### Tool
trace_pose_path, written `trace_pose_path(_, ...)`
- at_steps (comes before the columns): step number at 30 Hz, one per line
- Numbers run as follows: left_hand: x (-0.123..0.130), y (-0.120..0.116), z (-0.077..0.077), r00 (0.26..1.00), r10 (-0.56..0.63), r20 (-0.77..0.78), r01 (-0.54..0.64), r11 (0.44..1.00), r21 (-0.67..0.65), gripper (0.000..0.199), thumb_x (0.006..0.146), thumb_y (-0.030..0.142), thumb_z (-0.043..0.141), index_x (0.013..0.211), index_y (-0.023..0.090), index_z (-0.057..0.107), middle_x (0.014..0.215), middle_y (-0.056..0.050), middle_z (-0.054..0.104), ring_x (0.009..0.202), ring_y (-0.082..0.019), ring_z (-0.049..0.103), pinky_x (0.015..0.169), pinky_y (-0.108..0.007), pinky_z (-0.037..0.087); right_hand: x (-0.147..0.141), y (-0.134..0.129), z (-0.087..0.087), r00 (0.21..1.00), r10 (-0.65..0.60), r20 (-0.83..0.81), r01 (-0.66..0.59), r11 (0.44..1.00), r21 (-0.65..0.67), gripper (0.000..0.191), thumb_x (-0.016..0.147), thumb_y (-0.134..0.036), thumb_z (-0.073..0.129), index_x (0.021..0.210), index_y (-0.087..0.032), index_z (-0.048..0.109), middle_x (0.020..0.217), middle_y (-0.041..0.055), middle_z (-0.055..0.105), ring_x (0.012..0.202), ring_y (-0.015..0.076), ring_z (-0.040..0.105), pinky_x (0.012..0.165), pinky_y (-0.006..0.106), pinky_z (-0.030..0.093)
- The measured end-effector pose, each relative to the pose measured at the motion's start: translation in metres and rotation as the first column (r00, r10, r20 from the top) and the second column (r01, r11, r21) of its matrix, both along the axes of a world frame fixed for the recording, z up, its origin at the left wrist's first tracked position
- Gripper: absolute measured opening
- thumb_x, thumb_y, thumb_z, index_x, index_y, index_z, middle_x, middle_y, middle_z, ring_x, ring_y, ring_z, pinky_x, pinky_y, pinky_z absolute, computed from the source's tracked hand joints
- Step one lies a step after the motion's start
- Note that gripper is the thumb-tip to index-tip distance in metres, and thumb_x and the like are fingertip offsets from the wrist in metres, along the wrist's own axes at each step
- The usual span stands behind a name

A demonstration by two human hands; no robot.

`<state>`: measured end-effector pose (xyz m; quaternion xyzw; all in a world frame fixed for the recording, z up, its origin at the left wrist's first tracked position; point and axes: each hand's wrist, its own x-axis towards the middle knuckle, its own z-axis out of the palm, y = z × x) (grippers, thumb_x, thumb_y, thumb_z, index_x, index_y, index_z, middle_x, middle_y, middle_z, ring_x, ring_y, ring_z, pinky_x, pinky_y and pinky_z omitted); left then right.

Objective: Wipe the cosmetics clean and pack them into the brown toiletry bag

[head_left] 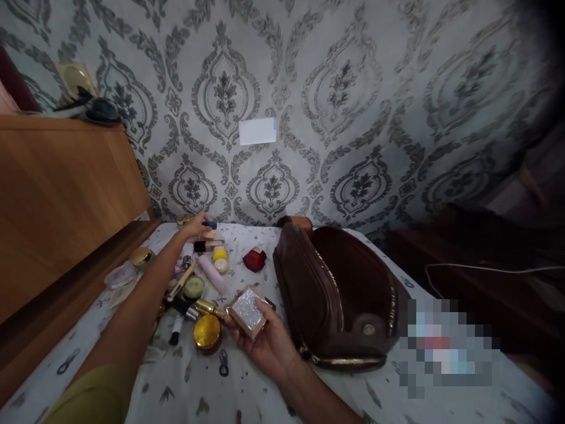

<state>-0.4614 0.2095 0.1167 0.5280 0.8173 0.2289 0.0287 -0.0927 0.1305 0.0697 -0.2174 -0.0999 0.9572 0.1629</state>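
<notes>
My right hand [269, 347] is closed around a glittery silver box [248, 312] with gold edges, held above the bedding beside an open brown leather bag [304, 294]. Across the loose cosmetics stretches my left arm, and my left hand [195, 227] is near the wall. Its fingers curl at a small dark blue item [210, 225] whose kind is too small to tell. Close by lie a makeup brush [200, 246], a pink tube [210, 272] and a yellow-and-white jar [220, 259]. A gold-lidded jar [207, 331] and a gold tube [208, 308] sit left of my right hand.
A dark red bottle [255, 259] stands between the cosmetics and the bag. Behind the bag shows a brown-orange object [300, 223]. Wooden furniture [66, 194] borders the left side, and patterned wallpaper [282, 65] rises behind. A white cable [485, 271] runs along the right.
</notes>
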Motion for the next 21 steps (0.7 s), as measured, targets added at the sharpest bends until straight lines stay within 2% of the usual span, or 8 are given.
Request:
trace_pose_path(3, 0.009, -0.004, 0.011, 0.996, -0.068, -0.049, 0.066, 0.997, -0.046, 0.031, 0.091, 0.034, 0.061, 0.116, 0.015, 0.059, 0.119, -0.009, 0.061, 0.105, -0.023, 0.061, 0.090, -0.046, 0.051, 0.001, -0.001, 0.001, 1.000, -0.002, -0.002, 0.002, 1.000, 0.009, 0.029, 0.093, -0.032, 0.049, 0.107, -0.010, 0.063, 0.088, 0.0149, 0.076, 0.070, 0.0230, 0.074, 0.056, 0.027, 0.052)
trace_pose_path(6, 0.042, 0.002, 0.015, 0.970, -0.231, -0.070, 0.227, 0.972, -0.054, 0.035, 0.089, 0.035, 0.062, 0.118, 0.016, 0.058, 0.126, -0.011, 0.058, 0.115, -0.026, 0.055, 0.099, -0.048, 0.044, 0.001, -0.001, -0.001, 1.000, 0.006, -0.009, -0.005, 1.000, 0.009, 0.028, 0.090, -0.032, 0.056, 0.106, -0.010, 0.062, 0.090, 0.0155, 0.076, 0.072, 0.0231, 0.074, 0.056, 0.026, 0.053)
trace_pose_path(8, 0.076, 0.008, 0.013, 0.913, -0.406, -0.040, 0.402, 0.912, -0.084, 0.041, 0.085, 0.037, 0.065, 0.122, 0.020, 0.057, 0.127, -0.009, 0.059, 0.118, -0.025, 0.054, 0.102, -0.039, 0.042, 0.001, 0.000, -0.003, 0.999, 0.015, -0.029, -0.015, 1.000, 0.008, 0.028, 0.086, -0.031, 0.061, 0.105, -0.010, 0.062, 0.092, 0.0160, 0.076, 0.074, 0.0233, 0.074, 0.056, 0.026, 0.053)
trace_pose_path(10, 0.111, 0.013, 0.005, 0.817, -0.577, 0.023, 0.574, 0.807, -0.137, 0.054, 0.075, 0.040, 0.074, 0.125, 0.027, 0.057, 0.126, -0.003, 0.061, 0.115, -0.021, 0.057, 0.096, -0.029, 0.044, 0.001, 0.000, -0.006, 0.998, 0.020, -0.058, -0.019, 1.000, 0.012, 0.029, 0.085, -0.031, 0.063, 0.106, -0.011, 0.062, 0.094, 0.0156, 0.075, 0.075, 0.0232, 0.074, 0.057, 0.026, 0.053)
trace_pose_path(12, 0.139, 0.015, -0.003, 0.740, -0.669, 0.066, 0.669, 0.723, -0.172, 0.064, 0.064, 0.035, 0.082, 0.124, 0.027, 0.058, 0.122, -0.001, 0.064, 0.109, -0.021, 0.060, 0.091, -0.025, 0.045, 0.001, 0.000, -0.006, 0.998, 0.018, -0.066, -0.017, 1.000, 0.016, 0.028, 0.086, -0.031, 0.063, 0.106, -0.012, 0.061, 0.093, 0.0153, 0.075, 0.075, 0.0231, 0.074, 0.057, 0.026, 0.053)
trace_pose_path(15, 0.157, 0.014, -0.009, 0.734, -0.675, 0.069, 0.676, 0.717, -0.171, 0.050, 0.073, 0.035, 0.073, 0.120, 0.022, 0.060, 0.112, -0.004, 0.067, 0.099, -0.021, 0.062, 0.084, -0.027, 0.046, 0.002, 0.000, -0.007, 0.998, 0.019, -0.058, -0.017, 0.999, 0.027, 0.028, 0.088, -0.033, 0.061, 0.106, -0.011, 0.061, 0.092, 0.0157, 0.075, 0.076, 0.0235, 0.074, 0.058, 0.027, 0.054)
trace_pose_path(17, 0.154, 0.010, -0.008, 0.759, -0.645, 0.082, 0.648, 0.740, -0.182, 0.037, 0.082, 0.041, 0.062, 0.112, 0.018, 0.062, 0.101, -0.004, 0.070, 0.089, -0.020, 0.063, 0.076, -0.027, 0.047, 0.002, 0.000, -0.008, 0.997, 0.027, -0.077, -0.025, 0.999, 0.033, 0.030, 0.087, -0.033, 0.062, 0.106, -0.010, 0.061, 0.092, 0.0158, 0.075, 0.077, 0.0236, 0.074, 0.058, 0.026, 0.054)
trace_pose_path(21, 0.141, -0.003, 0.000, 0.785, -0.601, 0.147, 0.617, 0.744, -0.256, 0.036, 0.087, 0.048, 0.053, 0.097, 0.017, 0.067, 0.089, -0.003, 0.072, 0.076, -0.018, 0.065, 0.064, -0.023, 0.046, 0.002, 0.001, -0.011, 0.993, 0.040, -0.112, -0.035, 0.998, 0.046, 0.030, 0.087, -0.033, 0.062, 0.107, -0.011, 0.061, 0.092, 0.0148, 0.075, 0.078, 0.0229, 0.073, 0.059, 0.026, 0.054)
